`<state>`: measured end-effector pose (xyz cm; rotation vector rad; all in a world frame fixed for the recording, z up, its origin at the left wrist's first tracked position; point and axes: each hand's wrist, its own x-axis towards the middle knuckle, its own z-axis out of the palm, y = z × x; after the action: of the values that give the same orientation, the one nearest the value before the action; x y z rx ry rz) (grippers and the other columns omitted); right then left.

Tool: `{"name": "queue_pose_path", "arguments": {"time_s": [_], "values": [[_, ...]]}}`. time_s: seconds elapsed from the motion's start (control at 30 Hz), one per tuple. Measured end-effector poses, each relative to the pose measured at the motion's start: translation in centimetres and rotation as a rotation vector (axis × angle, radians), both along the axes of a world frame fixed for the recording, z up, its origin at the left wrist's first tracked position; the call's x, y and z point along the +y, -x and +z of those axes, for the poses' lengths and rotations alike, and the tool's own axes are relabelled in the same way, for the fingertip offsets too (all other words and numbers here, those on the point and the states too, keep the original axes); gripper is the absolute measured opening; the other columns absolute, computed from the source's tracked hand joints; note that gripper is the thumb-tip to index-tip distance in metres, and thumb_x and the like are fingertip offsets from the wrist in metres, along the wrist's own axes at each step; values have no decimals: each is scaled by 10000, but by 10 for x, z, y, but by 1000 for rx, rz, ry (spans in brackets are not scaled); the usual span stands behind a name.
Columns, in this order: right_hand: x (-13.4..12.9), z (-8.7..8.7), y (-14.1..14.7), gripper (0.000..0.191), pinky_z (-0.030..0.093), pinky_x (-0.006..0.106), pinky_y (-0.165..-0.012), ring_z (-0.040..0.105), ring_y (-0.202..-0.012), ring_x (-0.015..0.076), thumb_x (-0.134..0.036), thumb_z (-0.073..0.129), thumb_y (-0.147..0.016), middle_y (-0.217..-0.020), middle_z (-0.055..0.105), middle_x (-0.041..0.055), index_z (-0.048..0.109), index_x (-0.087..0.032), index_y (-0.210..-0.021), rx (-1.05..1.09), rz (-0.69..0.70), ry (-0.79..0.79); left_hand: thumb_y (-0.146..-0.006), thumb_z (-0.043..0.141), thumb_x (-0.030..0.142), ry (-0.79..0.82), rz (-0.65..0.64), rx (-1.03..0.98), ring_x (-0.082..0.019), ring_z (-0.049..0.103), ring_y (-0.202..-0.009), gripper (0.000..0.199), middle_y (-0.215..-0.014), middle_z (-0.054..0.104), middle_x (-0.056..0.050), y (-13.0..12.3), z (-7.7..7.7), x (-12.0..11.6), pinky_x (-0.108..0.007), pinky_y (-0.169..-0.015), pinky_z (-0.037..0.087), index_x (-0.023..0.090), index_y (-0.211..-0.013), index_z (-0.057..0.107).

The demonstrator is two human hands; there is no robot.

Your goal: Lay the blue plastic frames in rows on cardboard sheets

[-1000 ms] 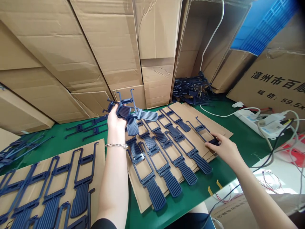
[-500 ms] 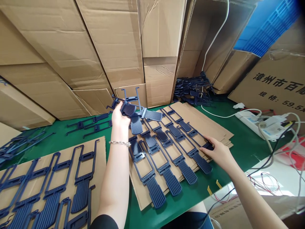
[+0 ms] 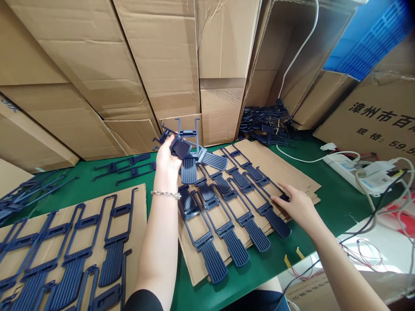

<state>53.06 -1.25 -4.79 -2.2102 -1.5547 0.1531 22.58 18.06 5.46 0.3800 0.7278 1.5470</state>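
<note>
Several dark blue plastic parts (image 3: pixel 189 168), each a ribbed paddle with an open frame, are gripped in my left hand (image 3: pixel 169 159) above the far left of the right cardboard sheet. My right hand (image 3: pixel 296 205) is at that sheet's right side, thumb and fingers apart around the end of a dark part (image 3: pixel 283 197); whether they touch it is unclear. Rows of the same parts (image 3: pixel 235 246) lie on the right cardboard sheet (image 3: pixel 191 268), paddles toward me. More lie on the left cardboard sheet (image 3: pixel 140 216).
Loose dark parts are heaped at the back right (image 3: pixel 266 123) and far left (image 3: pixel 29 194). Tall cardboard boxes (image 3: pixel 162 56) line the back of the green table (image 3: pixel 175 280). A white power strip (image 3: pixel 359 172) with cables sits at the right.
The whole view has shifted slightly. My left hand still holds its bunch of parts. The fingers of my right hand have spread slightly at the dark part's end.
</note>
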Motion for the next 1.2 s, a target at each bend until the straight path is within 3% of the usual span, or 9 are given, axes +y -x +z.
{"name": "queue_pose_path", "arguments": {"time_s": [0.17,0.33,0.5,0.63,0.83,0.93,1.03,1.1,1.2], "values": [[24,51,33,435,370,448,-968,494,-1131,294,-448,486,-791,-1183,583,118,623,-150,-1075,74,80,-261,-827,503,80,-127,-146,-35,-90,616,-585,106,-685,646,-5,-21,14,-21,-219,-734,534,126,-781,587],[38,90,89,427,499,284,-679,617,-829,175,-492,470,-808,-982,660,59,615,-189,-1072,674,328,-129,-831,493,64,-147,-278,-76,-95,634,-649,114,-745,668,-12,-40,16,-34,-224,-760,533,113,-829,596],[42,92,120,248,359,163,-391,556,-506,101,-349,528,-775,-591,601,-5,590,-158,-920,908,391,16,-829,504,86,-142,-353,-31,-87,609,-572,117,-692,648,-13,-42,15,-35,-140,-539,497,119,-835,617],[46,92,121,186,327,155,-379,495,-415,75,-322,501,-773,-488,534,-36,584,-165,-828,831,294,-86,-829,508,88,-73,-288,-40,-89,614,-596,113,-677,638,-18,-45,13,-34,-136,-541,486,113,-781,607],[65,94,115,180,299,178,-370,460,-401,83,-311,496,-737,-475,504,-34,584,-159,-777,865,232,-50,-842,511,127,48,-246,-37,-93,597,-560,141,-641,627,-29,-51,3,-28,-181,-614,500,98,-743,608],[76,96,112,179,349,207,-427,505,-484,112,-301,496,-728,-575,567,-11,599,-170,-794,740,228,-73,-845,494,112,58,-197,-62,-93,593,-551,167,-619,624,-23,-51,-5,-20,-199,-648,502,100,-711,592],[78,101,118,233,453,295,-681,576,-774,174,-285,546,-723,-863,637,34,602,-180,-923,394,249,-376,-850,474,98,59,-119,-99,-88,585,-538,195,-588,611,-11,-50,-9,-14,-196,-641,491,108,-676,563],[71,103,128,320,391,387,-888,528,-986,218,-333,585,-741,-1067,599,65,582,-186,-1025,98,348,-592,-863,457,122,72,-98,-105,-86,573,-522,229,-565,597,-6,-48,-8,-13,-199,-643,487,114,-651,544],[57,97,148,361,181,513,-1037,456,-1094,254,-427,605,-765,-1155,557,78,569,-210,-1051,-282,578,-655,-873,432,151,18,-72,-55,-83,565,-528,262,-553,583,4,-45,-8,-13,-204,-681,486,122,-635,536]]}}
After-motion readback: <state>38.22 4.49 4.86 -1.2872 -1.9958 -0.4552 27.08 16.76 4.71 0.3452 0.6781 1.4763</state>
